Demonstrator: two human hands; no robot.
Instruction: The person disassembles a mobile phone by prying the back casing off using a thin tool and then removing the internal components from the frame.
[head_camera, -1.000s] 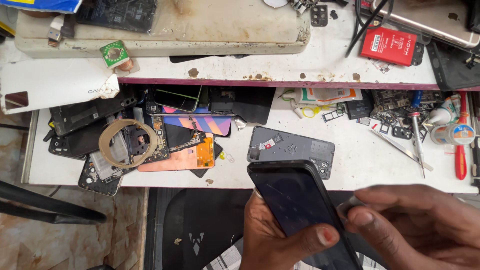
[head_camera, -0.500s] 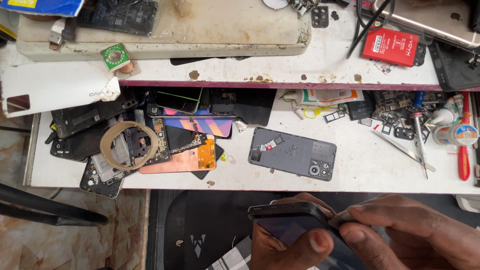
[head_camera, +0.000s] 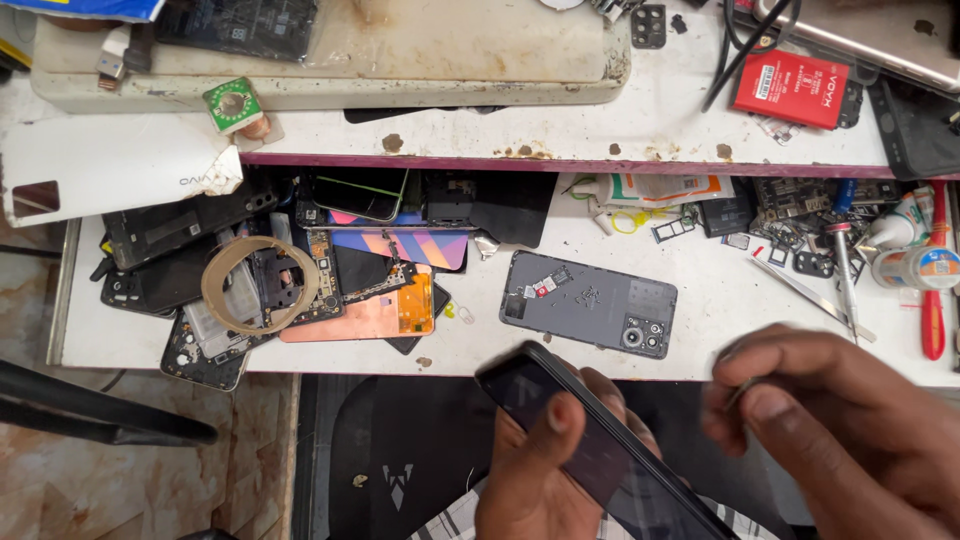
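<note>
Black phone (head_camera: 600, 450) sits low in the middle of the frame, gripped by the left hand (head_camera: 545, 470) with the thumb pressed across its dark screen. Its long axis runs diagonally, from upper left down to lower right. The right hand (head_camera: 840, 430) is just beside it at lower right, fingers pinched narrow on a thin metal tool (head_camera: 738, 390). A grey back cover (head_camera: 590, 303) lies on the white bench (head_camera: 700, 340) just above.
</note>
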